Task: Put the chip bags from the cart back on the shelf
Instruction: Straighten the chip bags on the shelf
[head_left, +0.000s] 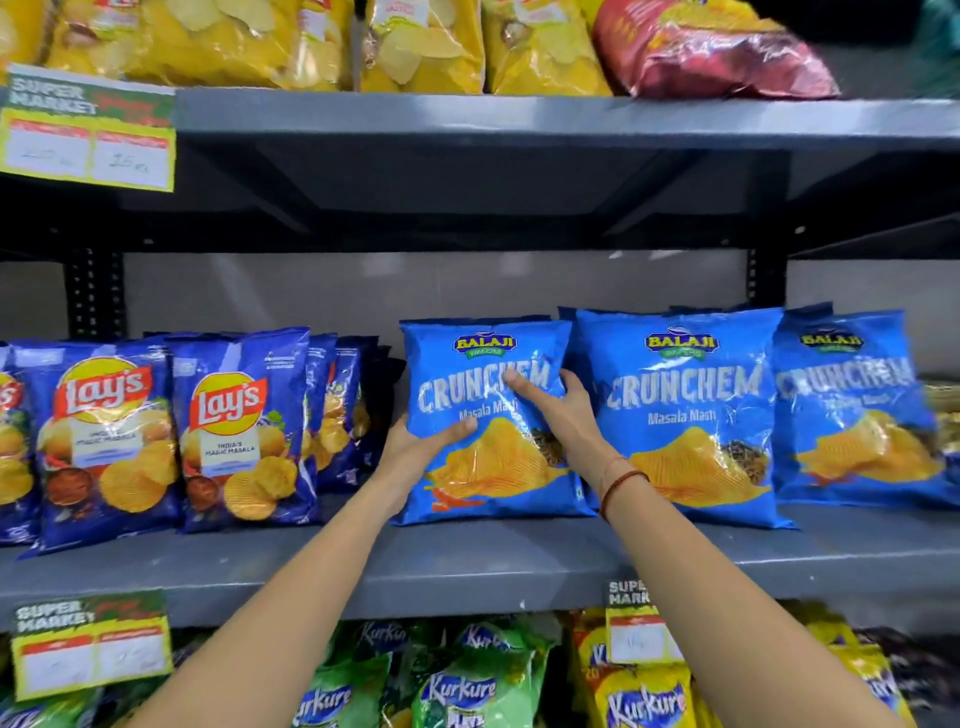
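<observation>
A light-blue Balaji Crunchem chip bag (488, 467) stands upright on the middle grey shelf (519, 566). My left hand (415, 447) grips its left edge, thumb across the front. My right hand (556, 410) holds its right side, fingers spread over the printed name. Two more Crunchem bags (685, 415) (852, 410) stand just to the right of it. The cart is out of sight.
Dark-blue Lay's bags (228, 436) fill the shelf's left part, with a narrow gap beside the held bag. Yellow chip bags (426, 47) and a red bag (711, 52) sit on the upper shelf. Kurkure bags (467, 686) and price tags (88, 644) are below.
</observation>
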